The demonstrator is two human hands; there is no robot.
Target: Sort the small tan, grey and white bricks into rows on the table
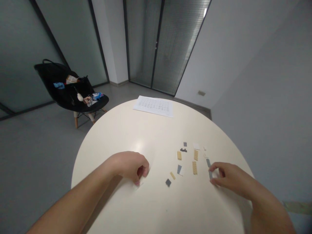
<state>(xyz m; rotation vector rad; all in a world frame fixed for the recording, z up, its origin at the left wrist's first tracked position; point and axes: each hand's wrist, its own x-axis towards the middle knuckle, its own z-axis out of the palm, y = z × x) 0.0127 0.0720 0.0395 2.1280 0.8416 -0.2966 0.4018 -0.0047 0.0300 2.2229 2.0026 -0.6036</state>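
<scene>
My left hand (131,166) rests curled on the round cream table (109,136), its fingertips at a small white brick piece (139,184). I cannot tell whether it grips that piece. My right hand (227,177) pinches a grey plate (210,175) between thumb and fingers, and a second grey plate (208,163) lies just beyond them. Between my hands lie several small bricks: a long tan plate (194,167), a shorter tan plate (179,155), a dark grey tile (168,182) and a black piece (183,150).
A printed white sheet (153,106) lies at the table's far edge. Beyond the table stands a black chair (56,73) holding a black bag and assorted small items. Grey floor surrounds the table, with glass partitions and a door behind it.
</scene>
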